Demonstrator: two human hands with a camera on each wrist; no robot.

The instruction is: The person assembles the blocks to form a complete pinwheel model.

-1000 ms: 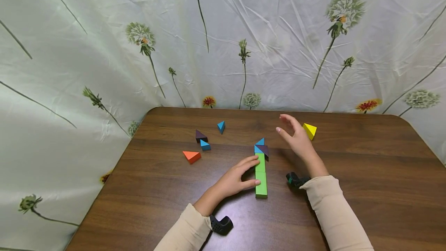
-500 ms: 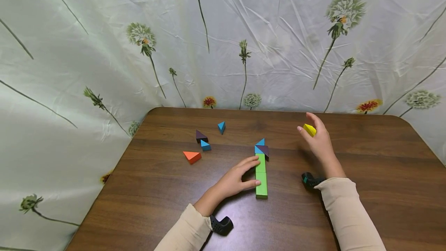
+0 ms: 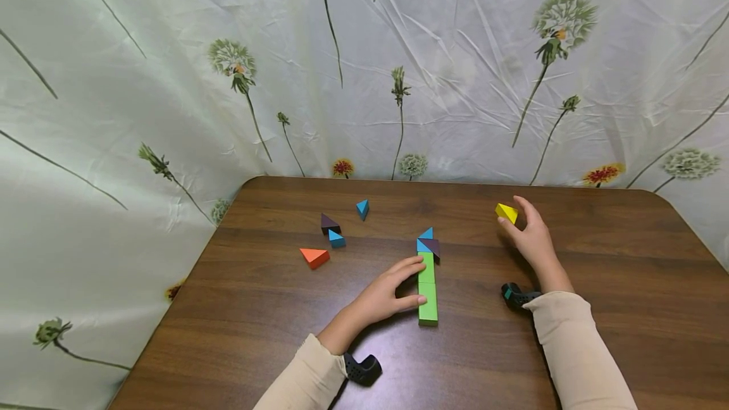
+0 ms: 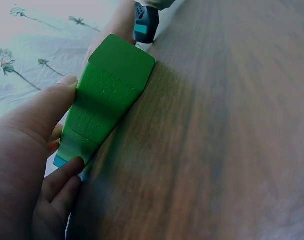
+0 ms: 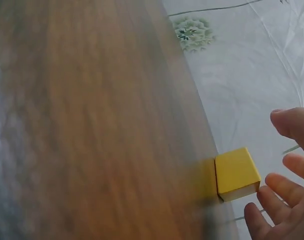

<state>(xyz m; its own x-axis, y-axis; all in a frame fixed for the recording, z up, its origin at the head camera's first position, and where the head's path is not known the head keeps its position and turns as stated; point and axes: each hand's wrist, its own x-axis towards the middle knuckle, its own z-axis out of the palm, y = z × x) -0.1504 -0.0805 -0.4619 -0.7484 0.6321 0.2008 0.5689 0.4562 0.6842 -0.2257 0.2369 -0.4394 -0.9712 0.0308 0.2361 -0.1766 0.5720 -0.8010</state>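
Observation:
Two green blocks (image 3: 428, 306) lie end to end in the middle of the table. Beyond them, a purple triangular block (image 3: 434, 247) and two blue triangular blocks (image 3: 426, 233) continue the row. My left hand (image 3: 373, 295) touches the green blocks from the left, thumb at the near one and fingertips on the far one. In the left wrist view the thumb lies along the green side (image 4: 104, 95). My right hand (image 3: 536, 242) is beside a yellow triangular block (image 3: 505, 212), fingers spread; the right wrist view has the yellow block (image 5: 236, 172) just off the fingertips.
On the left of the wooden table (image 3: 239, 328) lie an orange triangular block (image 3: 314, 257), a purple one (image 3: 328, 223) and a blue one (image 3: 336, 239). Another blue triangular block (image 3: 362, 209) is farther back. A flowered curtain (image 3: 455, 112) hangs behind the table.
My right hand has moved right, from beyond the row of blocks to the right side of the yellow block. The left hand and the blocks have stayed where they were.

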